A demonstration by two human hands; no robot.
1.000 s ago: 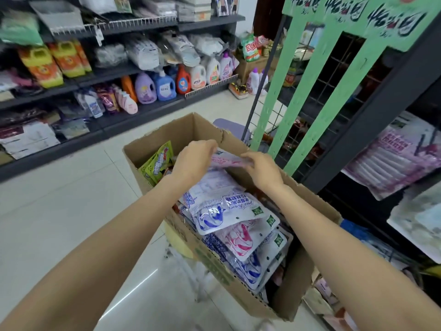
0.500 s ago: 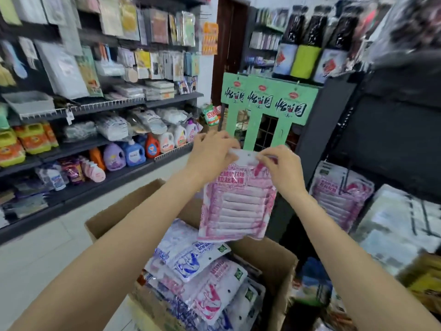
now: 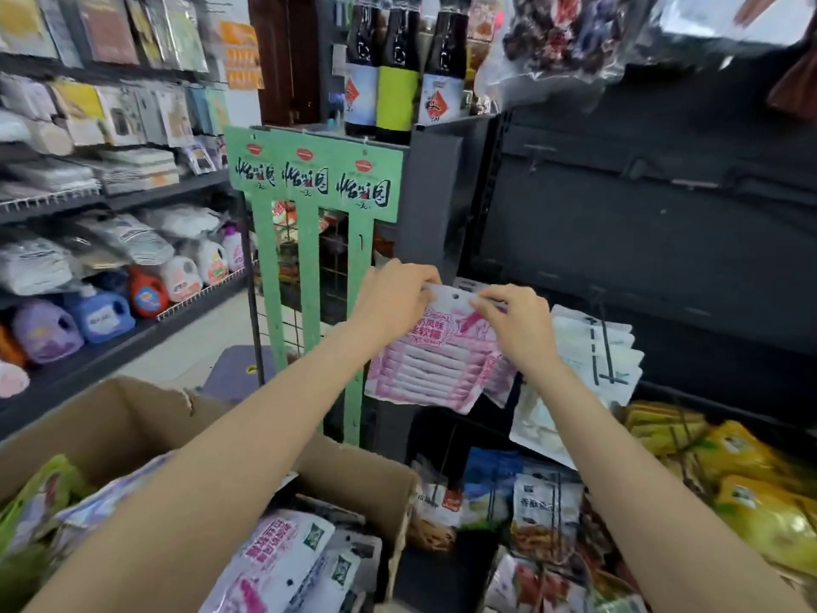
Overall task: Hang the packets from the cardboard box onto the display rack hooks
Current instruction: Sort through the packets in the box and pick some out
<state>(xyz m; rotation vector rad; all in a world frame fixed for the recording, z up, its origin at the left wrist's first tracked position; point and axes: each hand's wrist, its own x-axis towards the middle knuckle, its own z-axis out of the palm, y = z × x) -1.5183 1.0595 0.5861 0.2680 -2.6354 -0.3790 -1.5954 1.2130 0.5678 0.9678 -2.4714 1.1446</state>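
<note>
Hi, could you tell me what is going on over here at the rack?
A person is stocking a display rack. Both hands pinch the top edge of a pink packet, left hand and right hand either side of its hang hole, holding it up in front of the rack. It is not yet on a hook. More packets lie in the cardboard box below.

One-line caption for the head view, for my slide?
Both hands, left and right, hold a pink packet at the display rack.
</note>
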